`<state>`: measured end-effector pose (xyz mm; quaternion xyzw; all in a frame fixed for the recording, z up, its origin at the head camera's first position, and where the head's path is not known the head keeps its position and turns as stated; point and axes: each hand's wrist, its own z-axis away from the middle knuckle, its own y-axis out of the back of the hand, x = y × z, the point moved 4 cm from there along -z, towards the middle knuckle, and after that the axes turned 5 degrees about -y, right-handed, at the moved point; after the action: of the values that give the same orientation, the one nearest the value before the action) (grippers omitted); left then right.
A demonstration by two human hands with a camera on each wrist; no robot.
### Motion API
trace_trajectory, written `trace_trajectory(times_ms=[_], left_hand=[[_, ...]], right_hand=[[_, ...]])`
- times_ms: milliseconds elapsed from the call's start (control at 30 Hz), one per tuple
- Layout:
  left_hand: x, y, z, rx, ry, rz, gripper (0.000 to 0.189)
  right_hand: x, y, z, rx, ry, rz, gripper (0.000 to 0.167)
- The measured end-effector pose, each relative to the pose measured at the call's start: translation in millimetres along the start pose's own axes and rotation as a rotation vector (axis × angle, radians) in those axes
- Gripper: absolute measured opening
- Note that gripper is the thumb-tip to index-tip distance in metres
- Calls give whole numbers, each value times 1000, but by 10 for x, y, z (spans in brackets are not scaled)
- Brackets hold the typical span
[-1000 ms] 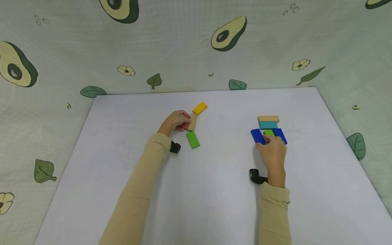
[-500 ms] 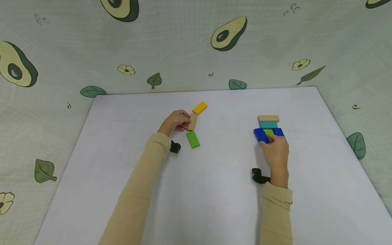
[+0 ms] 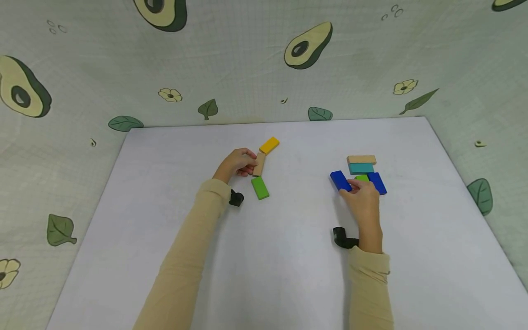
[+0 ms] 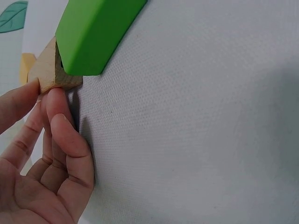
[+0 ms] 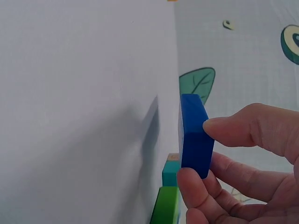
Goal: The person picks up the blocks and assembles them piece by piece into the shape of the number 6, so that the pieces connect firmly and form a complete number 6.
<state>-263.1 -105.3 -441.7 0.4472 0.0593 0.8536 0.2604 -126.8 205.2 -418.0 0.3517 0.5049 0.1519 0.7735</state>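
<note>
At the left group, my left hand [image 3: 237, 164] pinches a plain wooden block [image 3: 259, 164] between thumb and fingers. A yellow block [image 3: 269, 145] lies at its far end and a green block [image 3: 260, 188] at its near end. My right hand [image 3: 363, 199] holds a blue block [image 3: 340, 180] by thumb and fingertips; in the right wrist view the blue block [image 5: 195, 135] looks raised off the table, its shadow apart from it. Just right of it lie a second green block [image 3: 362, 178], partly hidden by the hand, and another blue block [image 3: 377, 183].
Beyond the right-hand green block lie a teal block [image 3: 361, 168] and a second wooden block [image 3: 361, 159], side by side. The white table [image 3: 288, 256] meets an avocado-print cloth [image 3: 247, 59] at its back and sides. A black camera [image 3: 344, 238] sits on my right wrist.
My right hand and its blue block shifted slightly right, then moved left, away from the right-hand green block. The left hand and its wooden block have stayed in place.
</note>
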Motion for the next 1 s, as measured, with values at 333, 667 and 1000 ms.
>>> trace_trajectory(times_ms=[333,667,1000], left_hand=[[8,-15,1,-7,-7,9,26],[8,-8,3,-6,11,10,28],[14,-11,8,-10,4,12,27]], right_hand=[[-162,-189,71,-82,80,23,40],[-298,-396,159,-237,134,70,41],[-453,-567,298,-316,210,103,38]])
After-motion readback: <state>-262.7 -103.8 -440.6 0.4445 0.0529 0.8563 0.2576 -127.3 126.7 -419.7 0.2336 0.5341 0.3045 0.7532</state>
